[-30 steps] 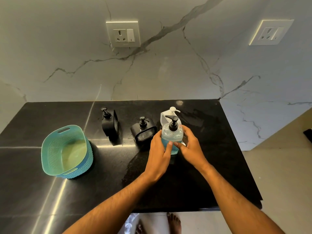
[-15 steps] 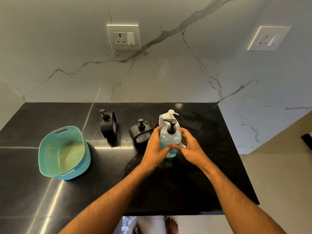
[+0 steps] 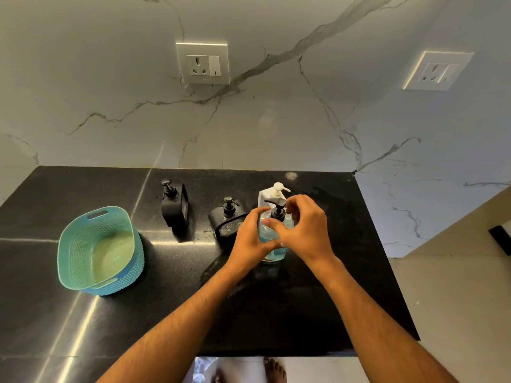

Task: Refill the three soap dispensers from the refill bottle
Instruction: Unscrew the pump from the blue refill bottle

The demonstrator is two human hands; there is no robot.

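A clear bottle of blue liquid [image 3: 272, 251] with a black pump top [image 3: 277, 207] stands upright on the black counter [image 3: 276, 313]. My left hand [image 3: 249, 241] grips the bottle's body from the left. My right hand [image 3: 304, 230] has its fingers curled round the black pump collar at the neck. Right behind stands a white pump bottle [image 3: 266, 193], partly hidden. To the left are a low black dispenser [image 3: 228, 221] and a taller black dispenser [image 3: 175, 207], both with pumps on.
A teal perforated basket [image 3: 98, 250] sits on the counter's left side. A marble wall with two power sockets [image 3: 203, 63] rises behind. The counter's right edge drops off to the floor; my bare foot [image 3: 273, 370] shows below the front edge.
My right hand has moved up from the bottle's side to the black pump collar. My left hand keeps hold of the bottle's body.
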